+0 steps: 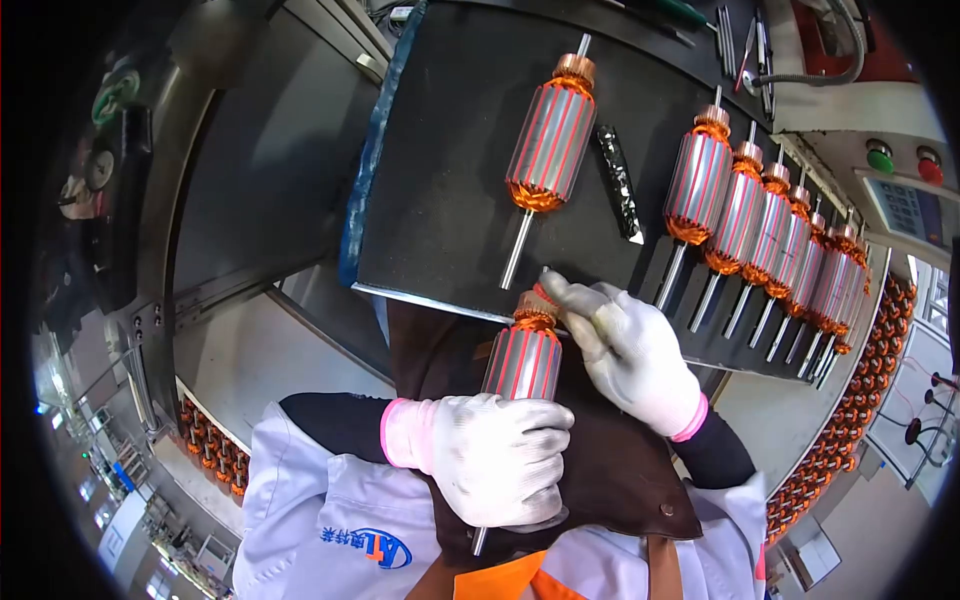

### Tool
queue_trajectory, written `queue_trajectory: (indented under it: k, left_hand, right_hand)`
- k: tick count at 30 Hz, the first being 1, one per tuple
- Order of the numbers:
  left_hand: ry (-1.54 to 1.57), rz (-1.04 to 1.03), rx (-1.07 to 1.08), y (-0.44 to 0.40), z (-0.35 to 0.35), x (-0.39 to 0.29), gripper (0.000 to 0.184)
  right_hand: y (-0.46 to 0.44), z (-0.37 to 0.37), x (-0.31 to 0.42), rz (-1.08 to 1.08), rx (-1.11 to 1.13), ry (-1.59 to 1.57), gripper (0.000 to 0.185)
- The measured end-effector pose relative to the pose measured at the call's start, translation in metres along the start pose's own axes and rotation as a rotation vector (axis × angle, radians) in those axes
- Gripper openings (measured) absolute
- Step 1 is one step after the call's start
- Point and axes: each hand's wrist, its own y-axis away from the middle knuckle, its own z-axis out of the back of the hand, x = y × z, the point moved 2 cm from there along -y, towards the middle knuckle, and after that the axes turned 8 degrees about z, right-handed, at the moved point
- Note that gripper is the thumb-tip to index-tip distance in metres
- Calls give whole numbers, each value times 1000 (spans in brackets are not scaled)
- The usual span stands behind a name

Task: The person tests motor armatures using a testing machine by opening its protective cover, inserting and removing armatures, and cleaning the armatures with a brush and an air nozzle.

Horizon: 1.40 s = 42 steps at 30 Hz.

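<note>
My left hand (500,458), in a white glove with a pink cuff, is wrapped round the lower part of a motor armature (523,362). That armature stands nearly upright over my lap, its shaft end showing below the fist. My right hand (632,350), gloved too, has its thumb and forefinger pressed together at the copper commutator (537,307) on top; what lies between the fingertips is too small to make out. Another armature (552,140) lies on the black bench mat (440,150) beyond my hands, beside a dark speckled strip (620,185).
Several armatures (697,180) lie in a row on the right of the mat. A control panel with a green button (879,157) and a red button (930,168) is at the right. Racks of armatures (860,390) stand beyond. Rods and tools (728,40) lie at the back.
</note>
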Motion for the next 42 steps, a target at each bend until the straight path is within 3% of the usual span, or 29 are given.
queue_trajectory:
  k: [4,16,18,24,33,36,42]
  left_hand:
    - [-1,26,-7,0,1,3,11]
    - [-18,93,-3,1,-2,-2,13]
    - [-34,117,-69,0,0,0,26]
    - [10,89,-91,0,-1,3,24]
    - [-2,15,64,-6,0,6,26]
    - [-7,8,99,-4,-6,2,27]
    - [-18,31,74,-4,-6,2,29]
  right_hand:
    - [19,-9,5,25,-153,-179,32]
    - [11,-19,-2,-118,-220,-155,28]
    - [7,-18,-5,-89,-222,-152,29]
    - [26,-23,-3,-2,-281,-158,35]
    - [10,-9,5,27,-108,-98,42]
    - [-4,-13,-8,67,-76,76,51]
    - [8,-11,-1,63,-94,-30,49]
